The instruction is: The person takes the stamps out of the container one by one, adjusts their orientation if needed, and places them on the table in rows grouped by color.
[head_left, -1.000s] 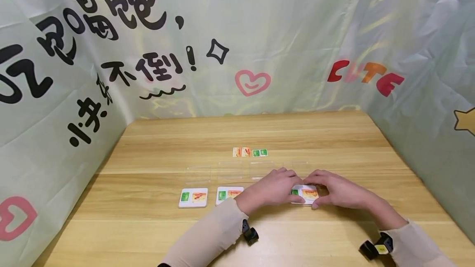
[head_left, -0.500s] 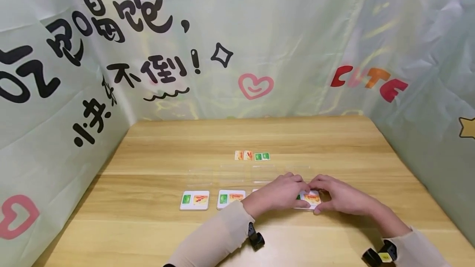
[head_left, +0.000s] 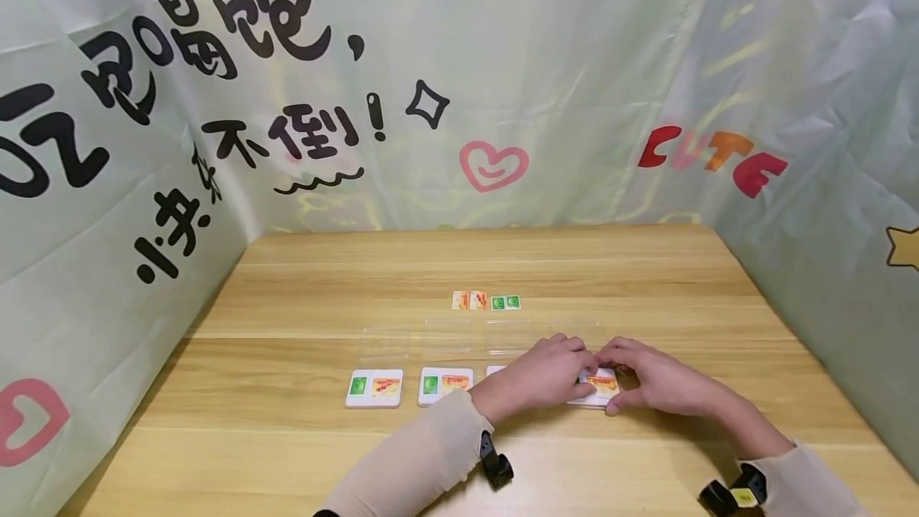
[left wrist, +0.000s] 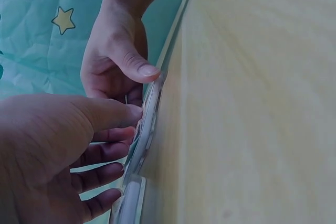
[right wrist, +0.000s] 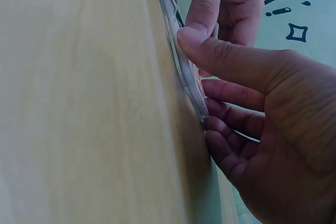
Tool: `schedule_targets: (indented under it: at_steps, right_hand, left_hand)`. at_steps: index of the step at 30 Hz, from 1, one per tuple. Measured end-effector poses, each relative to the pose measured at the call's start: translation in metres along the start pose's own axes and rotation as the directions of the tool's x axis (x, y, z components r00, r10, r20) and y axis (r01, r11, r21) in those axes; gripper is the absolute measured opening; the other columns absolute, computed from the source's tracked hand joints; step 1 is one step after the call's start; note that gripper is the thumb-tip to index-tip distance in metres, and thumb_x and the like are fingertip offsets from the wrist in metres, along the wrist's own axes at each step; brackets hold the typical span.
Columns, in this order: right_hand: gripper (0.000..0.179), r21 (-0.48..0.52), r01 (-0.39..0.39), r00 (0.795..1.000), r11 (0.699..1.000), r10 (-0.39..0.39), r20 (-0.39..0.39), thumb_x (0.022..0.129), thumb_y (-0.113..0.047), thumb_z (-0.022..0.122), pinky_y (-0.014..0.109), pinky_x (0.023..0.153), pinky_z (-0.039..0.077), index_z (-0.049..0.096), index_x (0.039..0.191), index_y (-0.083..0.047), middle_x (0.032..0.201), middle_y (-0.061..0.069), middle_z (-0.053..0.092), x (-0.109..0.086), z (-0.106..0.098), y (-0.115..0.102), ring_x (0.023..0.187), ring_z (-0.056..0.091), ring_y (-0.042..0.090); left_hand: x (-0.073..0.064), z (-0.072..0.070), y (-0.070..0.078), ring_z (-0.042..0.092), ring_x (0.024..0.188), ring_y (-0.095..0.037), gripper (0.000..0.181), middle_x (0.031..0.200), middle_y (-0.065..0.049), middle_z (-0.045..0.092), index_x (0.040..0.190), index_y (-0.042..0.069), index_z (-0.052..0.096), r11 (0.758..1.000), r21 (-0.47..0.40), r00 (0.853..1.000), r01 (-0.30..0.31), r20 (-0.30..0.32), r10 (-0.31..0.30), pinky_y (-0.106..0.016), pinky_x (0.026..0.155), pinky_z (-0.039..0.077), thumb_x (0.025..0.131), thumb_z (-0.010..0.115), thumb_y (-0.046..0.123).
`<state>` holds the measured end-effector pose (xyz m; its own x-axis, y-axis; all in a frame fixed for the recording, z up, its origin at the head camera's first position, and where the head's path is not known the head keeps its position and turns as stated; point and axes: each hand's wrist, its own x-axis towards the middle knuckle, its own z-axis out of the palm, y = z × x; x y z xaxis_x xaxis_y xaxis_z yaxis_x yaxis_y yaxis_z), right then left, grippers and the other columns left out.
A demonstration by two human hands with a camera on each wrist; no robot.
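A flat white card (head_left: pixel 593 400) with rounded corners lies rightmost in the near row, bearing an orange-and-yellow printed label (head_left: pixel 601 383). Along its edge in the right wrist view runs a clear plastic rim (right wrist: pixel 184 80). My left hand (head_left: pixel 542 373) reaches over its left part, thumb lying on its top and fingers at the far side. From the right, my right hand (head_left: pixel 668 385) grips the same card, thumb at the near corner and index finger at the far edge. The fingertips of both hands nearly meet at the back. The left thumb and fingers hide the card's left part.
Two similar cards, a left one (head_left: pixel 374 402) and a middle one (head_left: pixel 445 400), show to the left; another peeks out (head_left: pixel 495 371) behind my left hand. Clear plastic covers (head_left: pixel 384 344) form a row behind. Orange labels (head_left: pixel 470 300) and green labels (head_left: pixel 506 303) lie farther back.
The left thumb has moved from the card's near edge onto its top, covering the green label. Both hands otherwise stay around the card; the head view has shifted slightly.
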<state>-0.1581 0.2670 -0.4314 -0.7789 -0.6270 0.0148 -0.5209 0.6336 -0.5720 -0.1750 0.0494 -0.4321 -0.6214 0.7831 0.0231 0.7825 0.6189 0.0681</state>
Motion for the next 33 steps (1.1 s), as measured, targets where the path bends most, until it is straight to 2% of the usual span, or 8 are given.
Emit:
schedule_targets:
  at_steps: [12, 22, 27, 33]
  right_hand:
    - [0.055, -0.015, 0.009, 1.0, 1.0, -0.009, -0.01, 0.079, -0.056, 0.073, 0.032, 0.088, 0.045, 0.064, 0.12, -0.021, 0.113, -0.011, 0.053, -0.0012, -0.0004, -0.0005, 0.101, 0.052, 0.009]
    - [0.051, -0.019, 0.023, 1.0, 1.0, -0.023, -0.017, 0.079, -0.056, 0.073, 0.031, 0.088, 0.045, 0.064, 0.117, -0.023, 0.113, -0.012, 0.053, -0.0006, 0.0018, 0.0013, 0.101, 0.052, 0.01]
    - [0.052, -0.018, 0.022, 1.0, 1.0, -0.022, -0.019, 0.079, -0.056, 0.073, 0.031, 0.087, 0.045, 0.064, 0.117, -0.021, 0.113, -0.011, 0.053, -0.0004, 0.0027, 0.0021, 0.101, 0.051, 0.009]
    - [0.049, -0.028, 0.03, 0.999, 0.999, -0.031, -0.028, 0.079, -0.055, 0.074, 0.03, 0.086, 0.045, 0.064, 0.114, -0.022, 0.112, -0.011, 0.053, 0.0002, 0.0034, 0.0028, 0.1, 0.051, 0.009]
  left_hand:
    - [0.0034, 0.0035, 0.0042, 0.052, 0.095, -0.007, 0.021, 0.106, 0.012, 0.06, 0.107, 0.027, 0.069, 1.0, 0.027, 0.999, 0.015, -0.034, -0.014, -0.021, 0.08, 0.044, 0.092, 0.066, 0.041]
    - [0.0015, 0.0036, 0.0067, 0.05, 0.094, -0.005, 0.01, 0.102, 0.014, 0.058, 0.097, 0.028, 0.068, 1.0, 0.005, 1.0, 0.019, -0.018, -0.019, -0.02, 0.079, 0.043, 0.093, 0.067, 0.037]
    - [0.0006, 0.0022, 0.0074, 0.05, 0.093, -0.006, 0.017, 0.105, 0.013, 0.057, 0.101, 0.027, 0.067, 0.999, 0.012, 0.999, 0.031, -0.011, -0.031, -0.02, 0.077, 0.043, 0.093, 0.066, 0.041]
    - [0.0011, 0.0022, 0.0074, 0.05, 0.096, -0.005, 0.027, 0.11, 0.012, 0.058, 0.11, 0.026, 0.068, 1.0, 0.02, 1.0, 0.023, -0.015, -0.022, -0.019, 0.081, 0.042, 0.092, 0.066, 0.046]
